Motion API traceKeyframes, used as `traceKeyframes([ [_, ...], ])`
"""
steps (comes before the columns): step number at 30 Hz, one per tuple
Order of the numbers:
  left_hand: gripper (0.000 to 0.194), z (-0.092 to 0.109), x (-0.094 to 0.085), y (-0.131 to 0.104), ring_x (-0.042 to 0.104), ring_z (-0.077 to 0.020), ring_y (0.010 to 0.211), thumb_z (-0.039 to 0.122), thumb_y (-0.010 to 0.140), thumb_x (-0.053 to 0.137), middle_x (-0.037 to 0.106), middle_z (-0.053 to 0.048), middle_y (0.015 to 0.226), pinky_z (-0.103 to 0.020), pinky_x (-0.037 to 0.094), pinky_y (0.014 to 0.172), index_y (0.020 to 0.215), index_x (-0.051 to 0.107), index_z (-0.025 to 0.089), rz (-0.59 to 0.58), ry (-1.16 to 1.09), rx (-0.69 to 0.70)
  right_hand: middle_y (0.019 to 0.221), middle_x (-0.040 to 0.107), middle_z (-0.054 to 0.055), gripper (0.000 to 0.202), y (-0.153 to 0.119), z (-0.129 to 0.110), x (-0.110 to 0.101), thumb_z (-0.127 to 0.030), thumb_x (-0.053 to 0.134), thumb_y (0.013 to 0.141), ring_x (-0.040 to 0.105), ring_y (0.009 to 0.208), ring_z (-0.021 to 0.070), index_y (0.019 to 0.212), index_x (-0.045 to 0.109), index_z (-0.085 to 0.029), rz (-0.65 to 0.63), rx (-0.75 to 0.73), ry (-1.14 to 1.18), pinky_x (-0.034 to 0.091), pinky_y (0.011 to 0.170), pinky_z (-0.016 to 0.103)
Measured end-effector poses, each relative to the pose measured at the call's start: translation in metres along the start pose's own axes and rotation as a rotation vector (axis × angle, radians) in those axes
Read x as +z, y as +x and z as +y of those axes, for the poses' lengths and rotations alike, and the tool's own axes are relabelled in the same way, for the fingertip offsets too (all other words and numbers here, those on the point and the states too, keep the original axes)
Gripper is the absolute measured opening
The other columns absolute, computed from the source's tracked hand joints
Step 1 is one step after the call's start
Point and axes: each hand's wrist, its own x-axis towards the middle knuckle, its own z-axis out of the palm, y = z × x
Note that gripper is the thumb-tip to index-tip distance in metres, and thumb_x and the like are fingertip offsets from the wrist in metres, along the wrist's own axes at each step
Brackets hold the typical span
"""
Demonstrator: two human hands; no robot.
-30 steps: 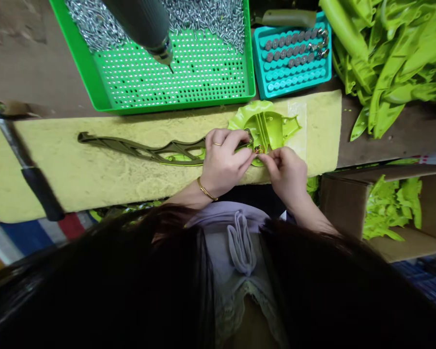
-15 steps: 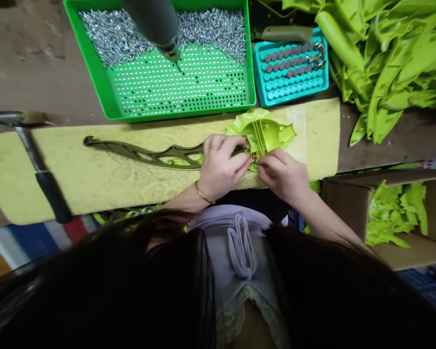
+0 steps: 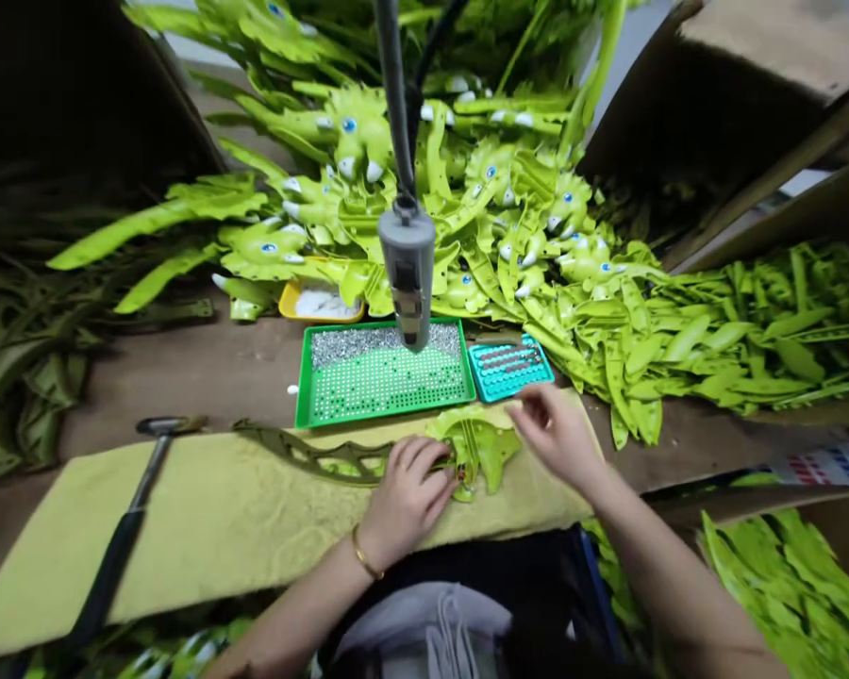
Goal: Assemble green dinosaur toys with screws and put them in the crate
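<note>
My left hand [image 3: 405, 492], with a gold bangle at the wrist, presses its closed fingers on the plastic toy shell near where its two colours meet. That shell has a long olive openwork strip [image 3: 311, 456] to the left and a lime-green dinosaur-head part [image 3: 482, 447] with ribs to the right, hollow side up. Small wires or metal bits [image 3: 460, 473] show by my left fingertips. Raised off the shell, my right hand [image 3: 562, 436] is between it and the teal tray [image 3: 509, 385]; its fingers are curled in towards the thumb, and anything in them is hidden.
A green tray [image 3: 389, 401] of screws sits behind the yellow mat [image 3: 205, 528], with a power screwdriver [image 3: 408, 273] hanging over it. The teal tray holds rows of small round parts. A hammer [image 3: 131, 519] lies left. Lime-green shells [image 3: 495, 226] pile up behind.
My right hand has left the shell's wires and moved right and away from me, towards the teal tray. My left hand stays on the shell. The view has tilted up, showing the piles behind.
</note>
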Motion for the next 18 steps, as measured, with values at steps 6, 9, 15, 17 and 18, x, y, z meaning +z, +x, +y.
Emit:
traceKeyframes([
  [6, 0.011, 0.008, 0.001, -0.003, 0.056, -0.0246, 0.11, 0.019, 0.09, 0.058, 0.065, -0.01, 0.113, -0.049, 0.048, 0.099, 0.086, 0.069, 0.019, 0.103, 0.011, -0.077, 0.1, 0.067, 0.013, 0.039, 0.19, 0.028, -0.011, -0.04, 0.053, 0.087, 0.063, 0.089, 0.0235, 0.116, 0.053, -0.014, 0.375, 0.164, -0.171, 0.049, 0.083, 0.04],
  [9, 0.013, 0.007, -0.001, -0.002, 0.058, -0.0245, 0.107, 0.018, 0.089, 0.057, 0.066, -0.01, 0.111, -0.048, 0.052, 0.094, 0.087, 0.069, 0.02, 0.111, -0.029, -0.09, 0.115, 0.063, 0.024, 0.05, 0.247, 0.032, -0.003, -0.036, 0.058, 0.082, 0.063, 0.099, 0.0312, 0.122, 0.051, -0.007, 0.395, 0.261, -0.278, 0.048, 0.087, 0.048],
  [15, 0.015, 0.009, -0.004, -0.005, 0.061, -0.0272, 0.105, 0.016, 0.087, 0.055, 0.068, -0.012, 0.111, -0.052, 0.054, 0.093, 0.088, 0.07, 0.021, 0.096, -0.008, -0.09, 0.088, 0.067, 0.015, 0.026, 0.234, 0.037, -0.041, -0.021, 0.039, 0.087, 0.065, 0.08, 0.022, 0.095, 0.06, -0.01, 0.536, 0.29, -0.098, 0.051, 0.073, 0.038],
  [17, 0.014, 0.009, -0.005, -0.001, 0.06, -0.0284, 0.107, 0.017, 0.087, 0.057, 0.068, -0.011, 0.109, -0.054, 0.052, 0.094, 0.087, 0.07, 0.021, 0.084, -0.026, -0.096, 0.081, 0.066, 0.008, 0.019, 0.189, 0.037, -0.043, -0.024, 0.043, 0.085, 0.064, 0.07, 0.0164, 0.092, 0.058, -0.014, 0.586, 0.226, 0.232, 0.051, 0.066, 0.031],
  [18, 0.012, 0.008, -0.006, 0.004, 0.061, -0.0285, 0.107, 0.018, 0.087, 0.057, 0.068, -0.011, 0.109, -0.055, 0.052, 0.095, 0.088, 0.07, 0.021, 0.088, -0.064, -0.12, 0.079, 0.065, 0.004, 0.016, 0.159, 0.034, -0.036, -0.026, 0.047, 0.084, 0.063, 0.066, 0.0144, 0.091, 0.057, -0.016, 0.588, 0.191, 0.428, 0.052, 0.064, 0.029],
])
